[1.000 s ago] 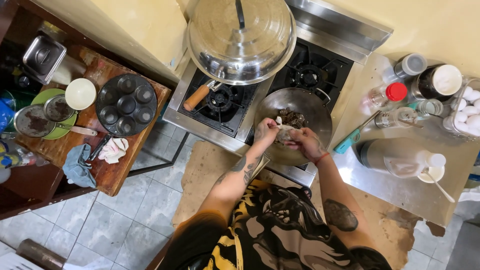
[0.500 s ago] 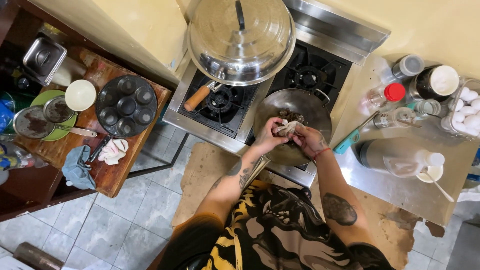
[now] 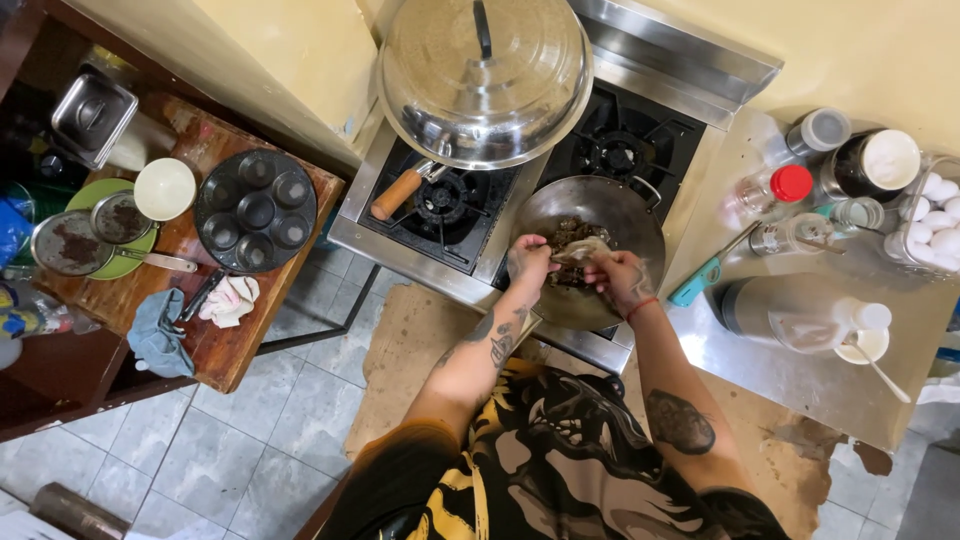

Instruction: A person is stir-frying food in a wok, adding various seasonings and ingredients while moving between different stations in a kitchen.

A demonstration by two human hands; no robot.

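Note:
A steel wok [image 3: 625, 215] sits on the right burner of the gas stove [image 3: 440, 205], with dark food [image 3: 572, 235] in its middle. Both of my hands are over the wok. My left hand [image 3: 527, 262] and my right hand [image 3: 615, 275] together grip a thin clear plastic bag [image 3: 582, 252] stretched between them just above the food. What is inside the bag cannot be made out.
A big domed steel lid [image 3: 480, 85] with a wooden handle [image 3: 392, 195] covers the left burner. A steel counter [image 3: 800, 370] on the right holds bottles, jars, eggs [image 3: 935, 225] and a white cup with a spoon [image 3: 868, 347]. A wooden table [image 3: 215, 345] at left carries a black dimpled pan [image 3: 255, 210], bowls and cloths.
My hands have come closer together over the wok and lowered toward the food. The plastic bag now shows stretched between them. Nothing else has moved.

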